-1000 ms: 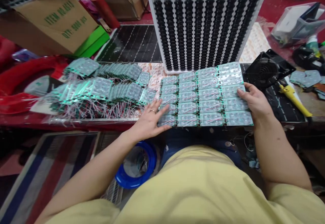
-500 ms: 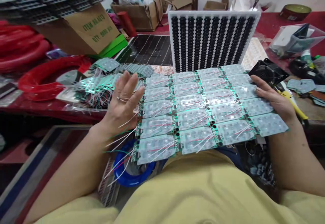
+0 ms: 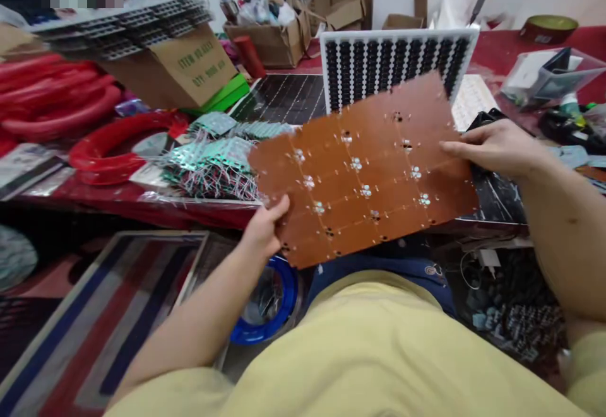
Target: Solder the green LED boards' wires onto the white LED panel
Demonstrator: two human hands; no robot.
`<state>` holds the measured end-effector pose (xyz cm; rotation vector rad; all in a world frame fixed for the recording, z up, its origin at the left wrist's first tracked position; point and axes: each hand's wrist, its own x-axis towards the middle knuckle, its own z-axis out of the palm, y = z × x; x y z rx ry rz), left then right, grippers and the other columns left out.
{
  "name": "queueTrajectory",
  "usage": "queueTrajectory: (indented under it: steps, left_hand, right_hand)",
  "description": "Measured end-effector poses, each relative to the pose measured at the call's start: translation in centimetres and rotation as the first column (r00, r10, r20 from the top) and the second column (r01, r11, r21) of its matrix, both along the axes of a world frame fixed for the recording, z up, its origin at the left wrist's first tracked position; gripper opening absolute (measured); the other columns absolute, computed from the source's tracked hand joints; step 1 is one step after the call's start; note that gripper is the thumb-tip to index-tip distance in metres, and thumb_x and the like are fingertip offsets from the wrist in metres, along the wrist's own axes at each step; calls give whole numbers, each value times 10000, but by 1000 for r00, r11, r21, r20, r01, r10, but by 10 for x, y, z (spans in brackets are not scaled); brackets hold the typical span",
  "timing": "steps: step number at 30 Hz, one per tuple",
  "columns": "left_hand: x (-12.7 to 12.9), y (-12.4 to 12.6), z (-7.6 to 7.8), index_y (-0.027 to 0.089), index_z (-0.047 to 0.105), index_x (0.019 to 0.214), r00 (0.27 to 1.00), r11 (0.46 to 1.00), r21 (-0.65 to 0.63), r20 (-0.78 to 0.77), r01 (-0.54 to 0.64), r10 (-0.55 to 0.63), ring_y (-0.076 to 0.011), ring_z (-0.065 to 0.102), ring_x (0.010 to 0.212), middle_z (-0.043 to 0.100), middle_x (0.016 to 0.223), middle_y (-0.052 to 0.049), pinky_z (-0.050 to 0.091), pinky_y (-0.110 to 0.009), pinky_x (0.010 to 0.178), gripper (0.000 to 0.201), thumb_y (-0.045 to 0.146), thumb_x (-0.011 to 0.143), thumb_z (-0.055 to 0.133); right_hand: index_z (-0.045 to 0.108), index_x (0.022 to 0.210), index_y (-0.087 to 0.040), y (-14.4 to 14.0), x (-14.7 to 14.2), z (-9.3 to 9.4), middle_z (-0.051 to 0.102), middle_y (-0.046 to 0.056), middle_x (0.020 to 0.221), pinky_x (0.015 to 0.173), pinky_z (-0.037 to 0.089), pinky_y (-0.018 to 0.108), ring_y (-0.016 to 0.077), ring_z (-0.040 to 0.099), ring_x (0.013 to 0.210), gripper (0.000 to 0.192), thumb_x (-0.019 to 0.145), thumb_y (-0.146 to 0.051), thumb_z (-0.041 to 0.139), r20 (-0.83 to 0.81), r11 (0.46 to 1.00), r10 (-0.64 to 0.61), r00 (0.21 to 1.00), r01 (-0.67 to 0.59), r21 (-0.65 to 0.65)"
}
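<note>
A flat brown board (image 3: 341,190) with rows of small holes and pins is held up tilted in front of me, over the table edge and my lap. My left hand (image 3: 267,224) grips its lower left edge, thumb on the upper face and fingers mostly hidden beneath. At the right edge, my right hand (image 3: 492,146) pinches the board between thumb and fingers. No wired circuit boards show on the face turned to me; its other side is hidden. Left of the board lies a heap of small green circuit boards with red and white wires (image 3: 208,168).
Behind the board stands a white-framed tray (image 3: 327,70) of black parts. Red tubing coils (image 3: 106,164) and a cardboard box (image 3: 189,67) lie left. At the right are a clear plastic bin (image 3: 553,73) and a black fan. A blue ring (image 3: 288,310) sits below the table edge.
Half a second ago both hands held a panel of wired circuit boards, face up. Now a bare brown face shows instead, tilted up at the right. My left hand has moved right and grips the edge.
</note>
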<state>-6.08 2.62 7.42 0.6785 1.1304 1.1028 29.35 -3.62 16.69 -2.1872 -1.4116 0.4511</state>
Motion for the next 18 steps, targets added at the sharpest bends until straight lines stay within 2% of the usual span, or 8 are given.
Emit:
queueTrajectory:
  steps: [2,5,8,10,13,15,18]
  left_hand:
    - [10,-17,-18,174,672,873,998,984,-176,66,24,-12,-170,714,657,743,718,9,614,-351,842,229,182,674,786]
    - [22,-39,-39,163,667,909,987,954,-296,163,42,7,-174,735,706,757,767,-10,590,-377,918,107,135,806,662]
    - [26,-53,-49,142,665,860,975,919,-389,223,68,22,-160,726,657,756,752,-19,582,-381,934,80,114,861,590]
    - [25,-58,-52,123,666,816,966,888,-447,257,105,15,-160,716,626,747,715,-35,587,-377,916,134,114,883,550]
    - [26,-62,-53,105,676,821,956,858,-491,293,152,-2,-166,714,628,746,721,-59,589,-375,894,166,113,889,525]
    - [29,-64,-55,108,677,846,954,868,-473,299,152,-4,-162,713,636,749,740,-56,587,-379,893,140,81,868,541]
    - [40,-69,-57,106,663,791,958,896,-430,286,109,21,-157,690,576,725,672,-43,591,-398,872,138,18,820,561]
  right_hand:
    - [712,773,-109,18,2,-22,596,9,641,591,337,282,112,484,616,567,701,-672,705,-7,995,-15,1000,14,-100]
    - [706,880,-136,47,-1,-53,629,34,714,581,372,295,130,498,605,526,725,-638,729,-26,985,1,1000,-5,-171]
    - [684,1044,-157,70,-9,-71,655,46,827,627,425,316,157,548,667,544,726,-593,751,-7,978,39,999,-40,-205]
    - [678,1059,-161,83,-14,-76,651,47,842,661,454,335,173,565,700,577,682,-585,788,18,972,64,998,-58,-227]
    - [684,947,-142,97,-20,-81,620,53,756,678,489,379,209,575,697,600,597,-608,830,76,954,83,994,-57,-294]
    - [674,894,-148,105,-24,-87,610,60,738,701,511,413,245,593,726,598,560,-612,848,121,943,94,988,-49,-328]
    - [657,917,-155,112,-29,-96,634,101,860,811,520,477,318,613,885,631,519,-594,875,209,945,100,973,-27,-327]
